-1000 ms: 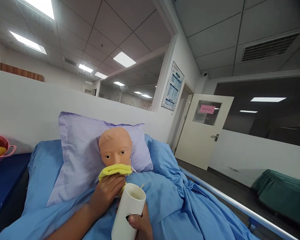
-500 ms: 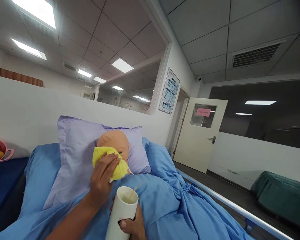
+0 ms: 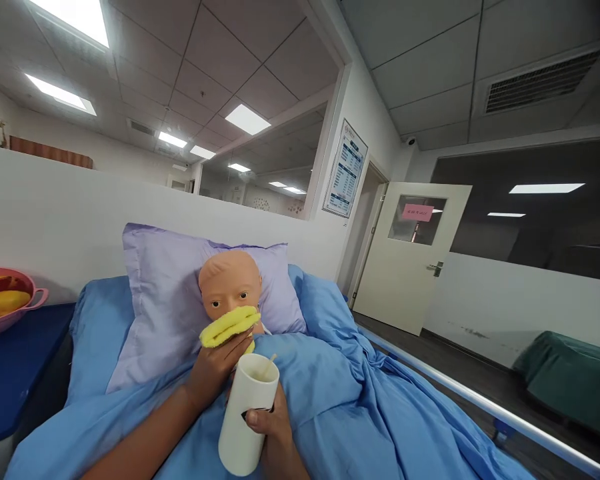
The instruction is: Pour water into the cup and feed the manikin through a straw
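Observation:
A training manikin's head (image 3: 230,283) rests on a lilac pillow (image 3: 170,300) in a bed under a blue sheet (image 3: 340,400). My left hand (image 3: 215,367) is closed on a folded yellow cloth (image 3: 229,326) and presses it against the manikin's mouth and chin. My right hand (image 3: 270,430) grips a tall white cup (image 3: 247,413) upright just below the cloth. A thin stick or straw tip shows inside the cup's rim.
A pink bowl (image 3: 10,313) with yellow contents stands on a blue surface (image 3: 15,373) at the left. A metal bed rail (image 3: 480,407) runs along the right. Beyond it are an open door (image 3: 410,257) and a green-covered bed (image 3: 570,380).
My left hand moved the yellow cloth from the manikin's mouth up over its cheek and eye, then back down to the mouth. The cup stayed in my right hand.

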Motion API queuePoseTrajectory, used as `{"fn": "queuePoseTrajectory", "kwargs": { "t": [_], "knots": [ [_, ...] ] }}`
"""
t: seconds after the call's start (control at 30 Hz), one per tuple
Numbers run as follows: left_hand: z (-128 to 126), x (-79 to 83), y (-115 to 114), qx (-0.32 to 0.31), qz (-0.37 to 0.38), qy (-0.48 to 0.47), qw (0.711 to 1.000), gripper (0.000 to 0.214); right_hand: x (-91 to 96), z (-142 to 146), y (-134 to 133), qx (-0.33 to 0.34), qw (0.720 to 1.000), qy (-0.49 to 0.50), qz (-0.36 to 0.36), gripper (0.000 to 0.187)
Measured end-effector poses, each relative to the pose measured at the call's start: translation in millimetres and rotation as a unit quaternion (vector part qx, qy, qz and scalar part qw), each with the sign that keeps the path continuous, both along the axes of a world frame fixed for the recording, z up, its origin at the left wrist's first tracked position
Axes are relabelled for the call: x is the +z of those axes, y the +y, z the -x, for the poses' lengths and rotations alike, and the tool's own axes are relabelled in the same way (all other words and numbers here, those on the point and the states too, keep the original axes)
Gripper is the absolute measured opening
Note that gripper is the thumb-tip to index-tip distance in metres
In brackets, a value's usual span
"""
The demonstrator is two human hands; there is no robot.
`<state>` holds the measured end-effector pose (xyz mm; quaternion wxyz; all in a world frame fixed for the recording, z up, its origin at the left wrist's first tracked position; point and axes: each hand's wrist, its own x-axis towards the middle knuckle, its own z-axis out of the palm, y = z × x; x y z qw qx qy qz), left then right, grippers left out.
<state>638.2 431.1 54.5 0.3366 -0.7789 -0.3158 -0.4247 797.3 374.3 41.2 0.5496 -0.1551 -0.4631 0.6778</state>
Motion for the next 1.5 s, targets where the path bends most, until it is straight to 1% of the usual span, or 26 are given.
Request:
{"fn": "queuePoseTrajectory", "kwargs": {
  "t": [0.1,0.23,0.37,0.47,0.5,0.57,0.63,0.7,0.73,0.77,0.83,0.9,0.97,1.07,1.13,1.2,1.3,1.4,1.5],
  "knots": [
    [-2,-2.0,-6,-0.032,0.032,-0.028,0.999,0.035,1.9,-1,-1,-0.003,1.000,0.009,-0.002,0.057],
    [-5,-0.4,-15,-0.072,0.097,-0.057,0.991,0.033,0.8,-1,2,0.002,1.000,0.003,-0.001,0.061],
    [-5,-5.5,-22,-0.063,0.116,-0.070,0.989,0.034,-4.1,2,6,-0.010,1.000,0.017,-0.004,0.060],
    [-1,-4.9,-28,-0.057,0.097,-0.069,0.991,0.038,-6.8,2,9,-0.019,0.999,0.027,-0.006,0.058],
    [1,-1.1,-29,-0.057,0.082,-0.067,0.993,0.039,-7.3,1,9,-0.022,0.999,0.029,-0.005,0.058],
    [3,12.9,-33,-0.063,0.039,-0.090,0.993,0.044,-7.6,-1,11,-0.029,0.999,0.033,0.006,0.058],
    [0,32.2,-34,-0.074,-0.001,-0.168,0.983,0.052,-7.4,-3,11,-0.024,0.999,0.037,0.016,0.060],
    [-7,49.3,-30,-0.080,-0.035,-0.243,0.966,0.052,-7.0,-5,10,-0.012,0.999,0.039,0.020,0.059],
    [-12,54.6,-27,-0.079,-0.046,-0.244,0.965,0.050,-6.9,-5,10,-0.007,0.999,0.038,0.021,0.057],
    [-16,56.8,-22,-0.071,-0.049,-0.218,0.972,0.047,-6.8,-6,9,-0.007,0.999,0.039,0.025,0.056],
    [-22,51.8,-11,-0.037,-0.043,-0.118,0.991,0.041,-6.6,-6,7,-0.019,0.998,0.048,0.036,0.055],
    [-24,37.5,-2,-0.002,-0.031,-0.035,0.999,0.036,-6.4,-6,7,-0.024,0.997,0.060,0.042,0.055],
    [-20,20.6,2,0.013,-0.018,-0.006,1.000,0.034,-6.6,-5,8,-0.019,0.997,0.064,0.039,0.055],
    [-10,2.0,1,-0.003,0.038,-0.007,0.999,0.031,-9.3,-3,14,-0.013,0.998,0.056,0.029,0.055],
    [-5,-4.2,-2,-0.029,0.076,-0.020,0.996,0.028,-12.6,-2,19,-0.014,0.998,0.055,0.018,0.057],
    [-2,-7.9,-5,-0.052,0.100,-0.034,0.993,0.027,-15.8,-2,22,-0.013,0.998,0.053,0.018,0.059],
    [0,-14.0,-9,-0.049,0.099,-0.058,0.992,0.029,-18.2,-2,22,-0.014,0.999,0.038,0.036,0.060],
    [5,-23.4,-13,-0.039,0.099,-0.085,0.991,0.032,-17.9,-4,17,-0.014,0.999,0.033,0.031,0.059],
    [13,-32.0,-19,-0.070,0.102,-0.111,0.986,0.039,-16.4,-5,14,-0.018,0.999,0.034,0.027,0.056]
  ]
}}
